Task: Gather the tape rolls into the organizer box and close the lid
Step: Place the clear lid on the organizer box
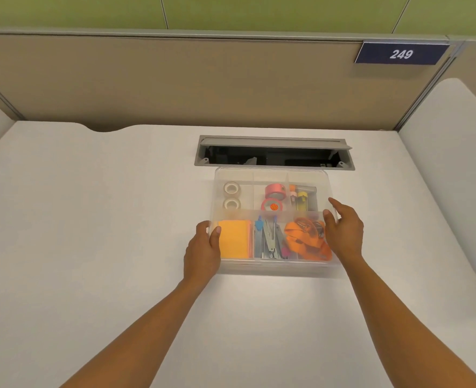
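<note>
Fingers of the left hand (203,249) curl over the 9 o'clock edge of the organizer box (273,219), thumb lying on top and the rest wrapped down the side wall, so that hand is holding the box or the lid (271,175) on it. On the right hand (343,233) the fingers are spread fairly wide and rest against the 3 o'clock edge, pressing rather than gripping. A clear lid seems to sit over the box already, though the plastic is so transparent that I cannot tell whether it is fully seated. All four tape rolls lie inside: two white tape rolls (231,196) in the 10 o'clock compartment, and two pink tape rolls (273,198) in the middle one at 12 o'clock. Toward 6 o'clock sit an orange notepad (235,239), a stapler (270,239) and some orange clips (305,238). No rolls remain out on the desk (91,219), so gathering looks done and closing is the step in hand. Uneven pressing is the main risk: if one side snaps down while the other rides high, the lid may sit crooked or pop back up. Since the pink rolls stand on edge, they could hold it off the rim. Just beyond 12 o'clock is an open cable tray (273,152), and a hard shove could slide the box onto it.
</note>
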A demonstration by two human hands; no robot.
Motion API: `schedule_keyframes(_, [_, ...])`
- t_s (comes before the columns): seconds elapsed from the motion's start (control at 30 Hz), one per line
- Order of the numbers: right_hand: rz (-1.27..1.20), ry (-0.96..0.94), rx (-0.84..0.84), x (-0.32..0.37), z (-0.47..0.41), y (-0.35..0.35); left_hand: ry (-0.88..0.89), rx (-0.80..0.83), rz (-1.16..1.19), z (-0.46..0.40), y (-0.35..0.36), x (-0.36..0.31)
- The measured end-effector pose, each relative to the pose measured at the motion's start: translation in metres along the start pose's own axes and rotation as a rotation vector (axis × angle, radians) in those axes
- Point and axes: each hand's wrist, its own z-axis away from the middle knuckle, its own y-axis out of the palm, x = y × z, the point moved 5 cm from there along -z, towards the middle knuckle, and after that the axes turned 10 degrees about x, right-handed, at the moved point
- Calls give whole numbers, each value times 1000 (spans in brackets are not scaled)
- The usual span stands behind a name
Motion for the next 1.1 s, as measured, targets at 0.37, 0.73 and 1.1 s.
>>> schedule_keyframes(0.37, [-27, 43, 131, 3, -14, 2, 2, 11, -19, -25, -16, -8])
schedule_keyframes(0.73, [380, -126, 260, 29, -63, 27, 202, 80, -460, -111, -6, -64])
schedule_keyframes(1.1, [353, -103, 288, 25, -68, 32, 198, 96, -529, -120, 9, -57])
